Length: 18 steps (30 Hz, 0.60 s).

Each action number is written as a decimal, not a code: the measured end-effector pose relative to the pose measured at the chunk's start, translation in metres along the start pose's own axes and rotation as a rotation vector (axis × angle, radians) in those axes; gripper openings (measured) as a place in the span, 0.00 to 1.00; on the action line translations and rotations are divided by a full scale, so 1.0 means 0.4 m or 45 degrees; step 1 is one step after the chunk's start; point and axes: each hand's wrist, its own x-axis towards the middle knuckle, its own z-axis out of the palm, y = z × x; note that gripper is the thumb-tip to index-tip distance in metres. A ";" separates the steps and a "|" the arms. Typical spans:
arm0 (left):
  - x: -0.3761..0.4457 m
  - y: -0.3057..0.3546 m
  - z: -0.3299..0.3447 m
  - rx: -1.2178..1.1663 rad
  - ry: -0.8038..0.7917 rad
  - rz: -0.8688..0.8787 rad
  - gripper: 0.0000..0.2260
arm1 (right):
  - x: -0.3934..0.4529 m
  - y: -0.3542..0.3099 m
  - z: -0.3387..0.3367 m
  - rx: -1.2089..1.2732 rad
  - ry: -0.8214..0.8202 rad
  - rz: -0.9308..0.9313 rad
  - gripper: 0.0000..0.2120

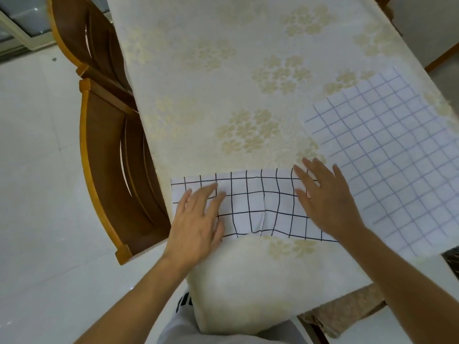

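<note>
Folded white cloth with black grid [258, 202]: both ends covered by left hand [198, 219] and right hand [325, 202]; corners there unseen.
White sheet with pale blue grid [387, 155]: cut off by right edge; lines soft.
Upper brown wooden chair [74, 33]: back cut off at top edge.
Dark patterned object [452, 259]: mostly outside frame at right; unidentifiable.
Black lettering on white garment [184, 301]: partly behind cream floral tablecloth [248, 281]; unreadable.

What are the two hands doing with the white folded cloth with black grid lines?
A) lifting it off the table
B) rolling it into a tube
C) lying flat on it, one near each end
C: the left hand and right hand rest with straight fingers on the white cloth with black grid lines, spread on the cream flowered tablecloth.
</note>
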 end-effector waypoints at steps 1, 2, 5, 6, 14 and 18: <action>-0.034 0.007 0.013 -0.013 -0.042 0.030 0.26 | -0.034 -0.016 -0.002 0.050 -0.001 -0.033 0.24; -0.061 0.010 0.027 -0.001 -0.101 0.053 0.28 | -0.070 -0.029 -0.001 0.083 -0.026 -0.067 0.25; -0.105 0.008 0.074 0.121 -0.250 0.114 0.35 | -0.159 -0.053 0.020 0.070 -0.151 -0.172 0.30; -0.109 0.008 0.087 0.170 -0.281 0.131 0.36 | -0.178 -0.058 0.027 0.036 -0.189 -0.200 0.32; -0.053 0.009 0.157 0.337 -0.282 0.122 0.36 | -0.195 -0.078 0.097 -0.161 -0.225 -0.233 0.34; -0.038 0.000 0.173 0.320 -0.277 0.134 0.35 | -0.180 -0.062 0.122 -0.138 -0.220 -0.259 0.32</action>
